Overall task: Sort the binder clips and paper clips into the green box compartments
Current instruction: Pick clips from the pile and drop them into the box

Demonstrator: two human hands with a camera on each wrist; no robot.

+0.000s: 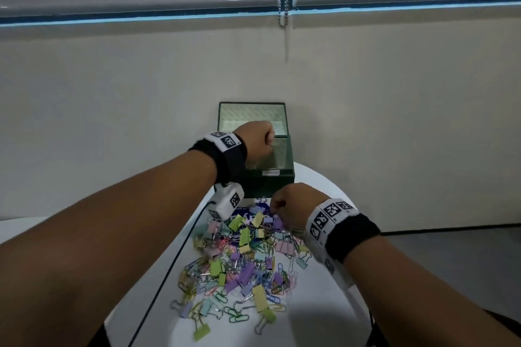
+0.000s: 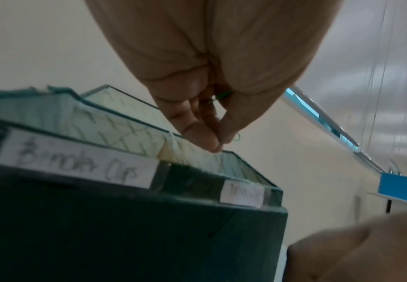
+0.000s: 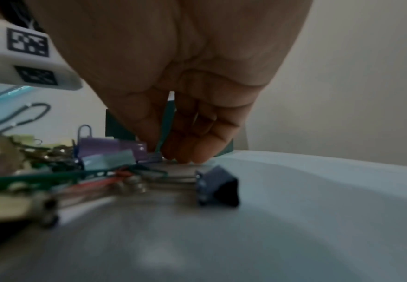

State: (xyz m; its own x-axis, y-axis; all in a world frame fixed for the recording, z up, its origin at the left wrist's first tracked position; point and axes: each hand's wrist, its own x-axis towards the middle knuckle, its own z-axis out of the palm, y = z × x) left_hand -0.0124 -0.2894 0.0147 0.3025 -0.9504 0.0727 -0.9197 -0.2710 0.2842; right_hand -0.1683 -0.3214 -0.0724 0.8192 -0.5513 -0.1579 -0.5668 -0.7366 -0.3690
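A label reading "Binder Clips" [image 2: 77, 166] is fixed to the green box [image 2: 125, 238]; a green paper clip [image 2: 221, 95] is pinched in the left grip [image 2: 212, 122], the right grip [image 3: 185, 133] curled at the pile [image 1: 239, 262] on the white table [image 1: 315, 324], its hold unclear

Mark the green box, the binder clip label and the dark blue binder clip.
green box [image 1: 270, 184]: head view, front wall.
binder clip label [image 2: 77, 162]: left wrist view, its written face.
dark blue binder clip [image 3: 218, 188]: right wrist view, its body.

Both forearms are bare, without sleeves. Each wrist wears a wide black band [image 1: 352, 236] topped by a white strip printed with square black-and-white markers [image 1: 329, 213]. Under the left wrist hangs a white camera block [image 1: 228, 201] bearing another such marker, and a thin black cable [image 1: 169, 267] runs from it back along the arm.
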